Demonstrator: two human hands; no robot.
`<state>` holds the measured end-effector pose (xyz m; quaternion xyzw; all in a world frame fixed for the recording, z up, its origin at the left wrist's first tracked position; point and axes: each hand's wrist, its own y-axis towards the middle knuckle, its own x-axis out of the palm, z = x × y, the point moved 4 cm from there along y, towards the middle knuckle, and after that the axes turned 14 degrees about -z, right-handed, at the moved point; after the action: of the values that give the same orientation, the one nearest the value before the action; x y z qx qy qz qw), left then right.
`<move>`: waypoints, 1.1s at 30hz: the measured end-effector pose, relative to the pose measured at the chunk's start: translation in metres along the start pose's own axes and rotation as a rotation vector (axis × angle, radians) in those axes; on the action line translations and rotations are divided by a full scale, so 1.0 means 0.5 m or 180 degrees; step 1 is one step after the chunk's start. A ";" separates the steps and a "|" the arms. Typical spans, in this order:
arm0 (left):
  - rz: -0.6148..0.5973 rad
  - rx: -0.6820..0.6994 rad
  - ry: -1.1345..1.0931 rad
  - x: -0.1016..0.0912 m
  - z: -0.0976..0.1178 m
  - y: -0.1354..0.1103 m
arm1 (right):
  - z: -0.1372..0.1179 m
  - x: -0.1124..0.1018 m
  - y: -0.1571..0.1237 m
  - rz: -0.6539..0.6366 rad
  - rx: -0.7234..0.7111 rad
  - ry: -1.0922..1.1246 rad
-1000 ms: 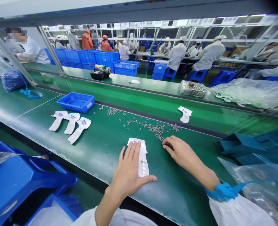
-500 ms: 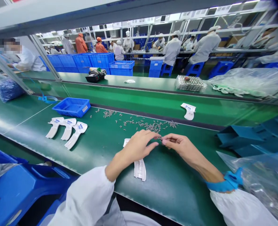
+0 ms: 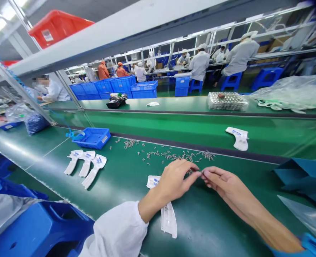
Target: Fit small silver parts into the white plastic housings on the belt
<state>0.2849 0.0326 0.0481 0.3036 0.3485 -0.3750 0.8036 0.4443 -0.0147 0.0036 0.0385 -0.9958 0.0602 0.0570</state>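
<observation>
A blue tray (image 3: 92,137) beside three white shells (image 3: 85,168) — farther off, blue crates (image 3: 115,86).

Bare green table top (image 3: 125,171) lies open between the three white plastic handle pieces (image 3: 86,167) on the left and the hands. Behind the left hand (image 3: 174,180) and right hand (image 3: 223,182) a strip of tiny silver screws (image 3: 174,155) blocks the way. A long white plastic piece (image 3: 168,219) lies under the left wrist. The small blue plastic tray (image 3: 92,137) sits far left. Folded blue sheets (image 3: 305,176) crowd the right.
</observation>
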 end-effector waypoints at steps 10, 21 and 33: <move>0.0122 -0.0086 -0.0214 0.014 -0.004 0.000 | -0.008 0.009 -0.001 0.0087 -0.0173 -0.0371; 0.0246 -0.0070 -0.0537 0.014 0.009 -0.005 | -0.023 0.020 -0.021 0.0505 -0.0783 -0.1249; 0.0284 0.0047 -0.0918 0.001 0.010 -0.001 | -0.038 0.019 -0.031 0.0570 -0.0977 -0.1312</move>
<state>0.2864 0.0283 0.0502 0.2677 0.2129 -0.3812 0.8589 0.4384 -0.0286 0.0252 -0.0474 -0.9833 -0.0957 -0.1472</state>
